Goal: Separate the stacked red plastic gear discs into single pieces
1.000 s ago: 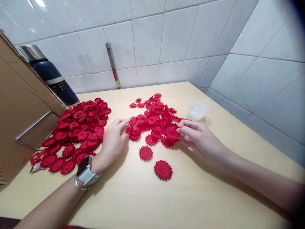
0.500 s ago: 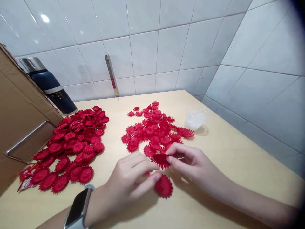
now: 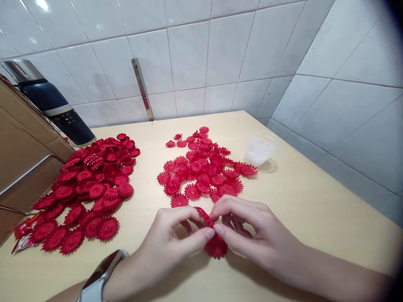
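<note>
- The left hand (image 3: 170,235) has its grip closed on one edge of a thin red disc with a toothed rim (image 3: 205,216), pinched between thumb and fingers.
- The right hand (image 3: 256,230) grasps the same disc from the other side, thumb tip close to the left thumb; the disc is tilted, seen nearly edge-on, in front of the person.
- Just below the thumbs, a flat red toothed disc (image 3: 216,248) shows, partly hidden by them.
- Beyond the hands, a loose heap of red toothed discs (image 3: 201,167) lies on the pale wood-toned surface (image 3: 302,201).
- A larger, denser pile of red toothed discs (image 3: 97,191) lies to the left, beside a brown cardboard box (image 3: 28,147).
- Right of the middle heap stands a clear plastic cup with white contents (image 3: 260,150).
- A smartwatch with a pale strap (image 3: 102,272) is on the left wrist.
</note>
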Demonstrator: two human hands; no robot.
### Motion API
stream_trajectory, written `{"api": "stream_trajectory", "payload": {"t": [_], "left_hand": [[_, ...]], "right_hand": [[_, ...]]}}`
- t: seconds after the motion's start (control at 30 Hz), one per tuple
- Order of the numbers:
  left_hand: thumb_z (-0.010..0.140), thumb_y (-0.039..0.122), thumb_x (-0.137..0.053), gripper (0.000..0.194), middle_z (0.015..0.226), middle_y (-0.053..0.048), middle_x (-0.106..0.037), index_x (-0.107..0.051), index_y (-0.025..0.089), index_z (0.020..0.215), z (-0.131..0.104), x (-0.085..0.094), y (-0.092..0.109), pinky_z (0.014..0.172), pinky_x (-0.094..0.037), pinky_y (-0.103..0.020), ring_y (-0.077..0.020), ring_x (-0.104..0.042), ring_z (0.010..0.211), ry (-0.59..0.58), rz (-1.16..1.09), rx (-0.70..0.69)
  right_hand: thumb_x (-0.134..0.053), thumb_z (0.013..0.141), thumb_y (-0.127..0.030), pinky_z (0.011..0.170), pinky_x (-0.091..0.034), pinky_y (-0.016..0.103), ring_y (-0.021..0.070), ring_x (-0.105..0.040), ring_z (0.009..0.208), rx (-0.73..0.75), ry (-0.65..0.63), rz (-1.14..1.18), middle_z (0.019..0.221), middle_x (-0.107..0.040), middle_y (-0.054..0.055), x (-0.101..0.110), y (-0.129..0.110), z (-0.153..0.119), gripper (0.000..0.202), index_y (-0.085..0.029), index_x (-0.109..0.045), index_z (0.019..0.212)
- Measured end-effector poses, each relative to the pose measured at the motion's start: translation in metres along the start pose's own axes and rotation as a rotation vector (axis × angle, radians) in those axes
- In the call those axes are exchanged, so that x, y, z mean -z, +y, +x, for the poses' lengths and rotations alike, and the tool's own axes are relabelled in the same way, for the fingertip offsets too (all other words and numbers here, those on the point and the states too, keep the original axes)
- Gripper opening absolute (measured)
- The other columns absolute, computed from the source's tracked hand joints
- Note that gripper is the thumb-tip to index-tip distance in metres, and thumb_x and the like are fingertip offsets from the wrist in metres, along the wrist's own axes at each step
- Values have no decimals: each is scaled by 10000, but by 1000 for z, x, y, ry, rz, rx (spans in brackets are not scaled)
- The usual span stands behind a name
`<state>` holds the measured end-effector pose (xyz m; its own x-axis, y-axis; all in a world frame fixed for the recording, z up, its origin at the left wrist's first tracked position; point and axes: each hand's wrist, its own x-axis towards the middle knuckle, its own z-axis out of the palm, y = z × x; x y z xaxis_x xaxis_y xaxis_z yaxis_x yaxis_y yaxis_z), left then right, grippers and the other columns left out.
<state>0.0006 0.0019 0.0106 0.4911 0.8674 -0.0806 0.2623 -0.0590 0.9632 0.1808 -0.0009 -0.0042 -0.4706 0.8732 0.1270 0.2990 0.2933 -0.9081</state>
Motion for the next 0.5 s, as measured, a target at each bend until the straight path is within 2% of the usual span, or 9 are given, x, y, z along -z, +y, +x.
{"api": "stream_trajectory", "payload": {"t": [0.2,0.4,0.5], "left_hand": [[795,197,-566,135,691,-9,-676,-668,158,715,-1,-1,-2,635,-459,-208,-122,-600,662,27,-76,32],[752,149,-619,79,666,3,-682,-674,164,698,2,-1,-9,647,-484,-224,-125,-628,651,23,-376,102],[717,154,-659,48,654,0,-693,-684,160,677,3,-1,-11,627,-486,-222,-128,-637,628,29,-398,138]], "right_hand": [[-446,873,-274,524,-417,227,128,-581,599,-25,-21,42,670,-633,23,0,0,1,151,-187,-539,791],[-491,831,-218,436,-367,215,104,-505,497,-11,23,8,667,-603,15,-1,-1,-2,82,-181,-555,866],[-516,807,-173,451,-386,199,93,-514,514,62,36,-3,711,-612,14,-3,-2,-3,139,-173,-565,937]]}}
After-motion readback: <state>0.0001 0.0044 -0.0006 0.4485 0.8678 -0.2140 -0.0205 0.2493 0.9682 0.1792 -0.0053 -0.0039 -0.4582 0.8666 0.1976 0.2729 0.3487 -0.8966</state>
